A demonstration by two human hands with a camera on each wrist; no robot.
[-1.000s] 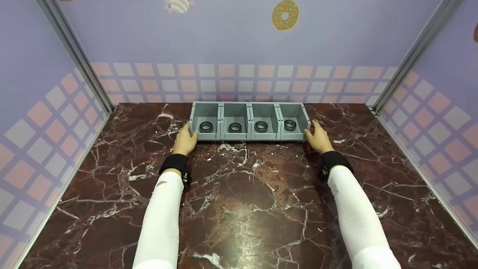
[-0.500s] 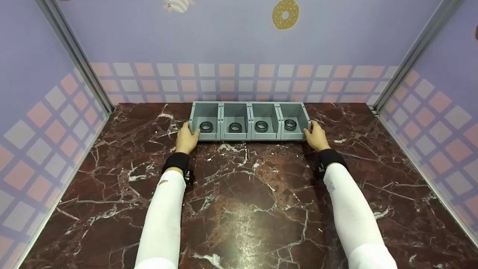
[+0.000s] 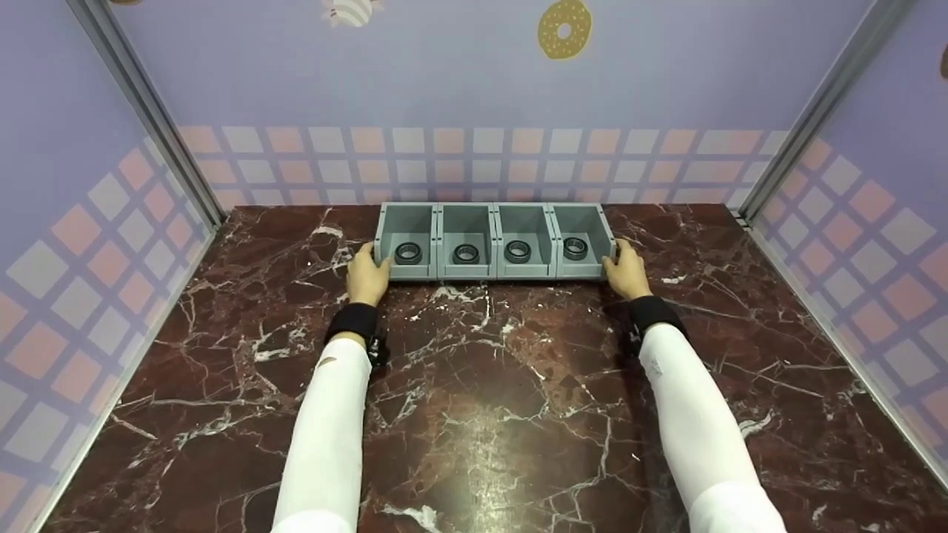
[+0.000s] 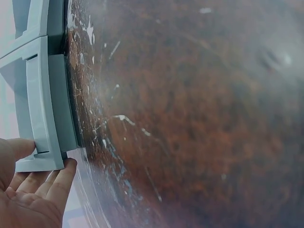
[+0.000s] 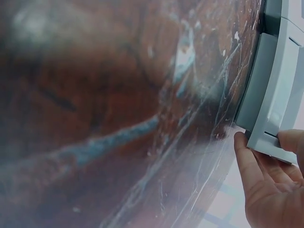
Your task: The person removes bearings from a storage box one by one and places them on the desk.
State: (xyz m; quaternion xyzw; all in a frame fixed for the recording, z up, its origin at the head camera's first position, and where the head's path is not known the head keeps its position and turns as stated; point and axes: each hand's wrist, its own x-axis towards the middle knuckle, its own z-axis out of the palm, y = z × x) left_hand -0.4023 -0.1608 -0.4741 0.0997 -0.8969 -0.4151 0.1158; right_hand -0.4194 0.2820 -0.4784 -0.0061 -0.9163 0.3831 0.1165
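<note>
Here's your left hand (image 3: 368, 275), out at eleven o'clock, gripping the left end bin (image 3: 411, 273), thumb hooked on its front edge, fingers round the outer wall. And over at one o'clock your right hand (image 3: 627, 272) mirrors it, pinching the right end bin (image 3: 581, 272) by its near outer corner, thumb in front, fingers outside; both wrist views bear that out.

Between your hands, dead ahead at twelve, sit the bins (image 3: 495, 240), four grey ones in a straight row, side by side and touching, low front lips facing you at six. One black ring to each! The first ring (image 3: 408, 253) lies flat on the floor of its bin, the second ring (image 3: 466, 254) close to the lip, the third ring (image 3: 517, 252) and fourth ring (image 3: 575, 248) over toward nine in theirs.

Back along your arms: black wristbands (image 3: 353, 322), then white sleeves (image 3: 700, 414), the left with a small hole by the cuff. Beneath it all, the dark red marbled table (image 3: 474, 385), white-veined, shining toward six. Beyond the bins, the lilac wall (image 3: 459, 81) with pink and white squares, a doughnut print (image 3: 564, 29) high, just past twelve, and metal posts (image 3: 822, 111) at ten and two.
</note>
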